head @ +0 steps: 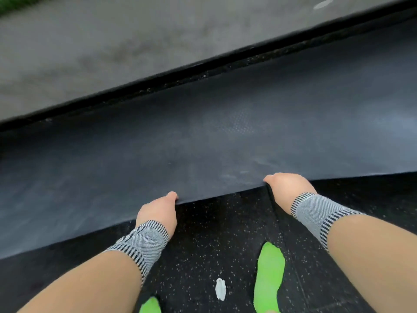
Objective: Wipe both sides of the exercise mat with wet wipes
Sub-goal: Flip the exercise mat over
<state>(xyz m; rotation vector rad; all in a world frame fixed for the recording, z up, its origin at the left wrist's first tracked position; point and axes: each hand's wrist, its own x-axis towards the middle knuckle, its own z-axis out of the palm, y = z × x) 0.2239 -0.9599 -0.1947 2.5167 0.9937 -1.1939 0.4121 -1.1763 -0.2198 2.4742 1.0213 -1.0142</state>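
Gripping the near edge of the exercise mat (203, 136), left hand (158, 211) and right hand (286, 188) pinch it, lifted off the speckled floor (203, 233).
Thumbs on top, fingers hidden beneath; a loose pinch could let the heavy mat slip and flop back. A crumpled wet wipe (220, 289) lies near, between the green socks (268, 276). Blur smears the far side.
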